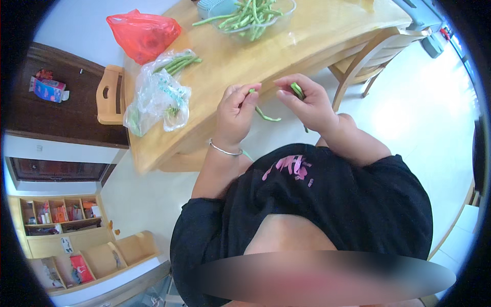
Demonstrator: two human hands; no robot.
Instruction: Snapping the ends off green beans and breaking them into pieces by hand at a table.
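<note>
My left hand, with a silver bangle at the wrist, pinches a green bean between thumb and fingers. A long green bean trails out beside this hand and curves to the right; whether it is the same one is partly hidden by the fingers. A short distance away, my right hand curls around green bean pieces, and a tip pokes out below the palm. Both hands are raised in front of my body at the table's near edge. Many long green beans fill a clear plastic container at the far side.
On the wooden table lie a clear plastic bag with more green beans on it, and a red plastic bag. A light blue basket stands behind the container. Wooden chairs flank the table.
</note>
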